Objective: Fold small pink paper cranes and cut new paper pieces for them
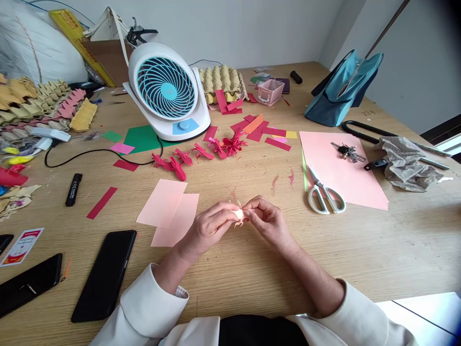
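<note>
A small pale pink paper piece with thin cut strips [239, 215] is pinched between my two hands, just above the table. My left hand [216, 220] grips its left side with thumb and fingers. From the other side, my right hand [265, 218] holds it between thumb and forefinger. Two overlapping pale pink paper sheets [162, 204] lie beside my left hand. To the right are white-handled scissors [322, 192], partly on a stack of pink paper [338, 168]. Several red cut-paper pieces [201, 151] with frayed ends are lined up farther back.
A white and blue fan [167, 91] stands at the back, with egg trays [223, 81] behind it. Phones [104, 276] and a black marker [74, 190] lie on the left. A blue bag [342, 91], keys [348, 153] and a crumpled grey cloth [408, 163] are on the right.
</note>
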Motion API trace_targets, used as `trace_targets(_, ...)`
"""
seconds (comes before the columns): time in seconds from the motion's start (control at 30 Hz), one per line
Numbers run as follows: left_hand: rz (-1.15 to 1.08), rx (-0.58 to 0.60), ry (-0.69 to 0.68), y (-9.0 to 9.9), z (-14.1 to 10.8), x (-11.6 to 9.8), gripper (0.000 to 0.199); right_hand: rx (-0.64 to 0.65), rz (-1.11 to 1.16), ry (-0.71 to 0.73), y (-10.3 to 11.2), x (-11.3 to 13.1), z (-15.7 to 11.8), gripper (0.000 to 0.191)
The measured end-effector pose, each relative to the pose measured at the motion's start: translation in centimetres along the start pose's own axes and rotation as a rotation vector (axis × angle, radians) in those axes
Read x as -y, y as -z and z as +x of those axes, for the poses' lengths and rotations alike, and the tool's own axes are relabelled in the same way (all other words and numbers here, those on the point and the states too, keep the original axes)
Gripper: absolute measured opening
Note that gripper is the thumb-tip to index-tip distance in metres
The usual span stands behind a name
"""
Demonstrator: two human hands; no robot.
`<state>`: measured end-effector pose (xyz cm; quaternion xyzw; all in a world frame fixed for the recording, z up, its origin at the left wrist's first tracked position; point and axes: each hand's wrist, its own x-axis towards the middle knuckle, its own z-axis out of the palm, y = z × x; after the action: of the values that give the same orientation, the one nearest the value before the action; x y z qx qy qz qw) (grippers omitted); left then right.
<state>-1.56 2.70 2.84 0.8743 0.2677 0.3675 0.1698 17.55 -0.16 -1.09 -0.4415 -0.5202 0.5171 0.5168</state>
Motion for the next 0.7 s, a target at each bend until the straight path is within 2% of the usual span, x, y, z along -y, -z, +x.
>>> trace_targets(0.1,0.002,-0.005,-0.01,-0.08,0.0,-0.06,0.018,-0.003,0.067,-0.028,-0.09,0.14,0.07,0.023)
trace_targets(0.43,0.029,0.0,-0.045,-0.14,-0.22,-0.02,0.02,-0.005,-0.042,0.031,0.02,0.33,0.06,0.017)
trace_targets(0.7,0.049,-0.004,-0.077,-0.34,-0.49,0.21,0.021,-0.021,-0.092,0.019,0.06,0.12,-0.17,0.016)
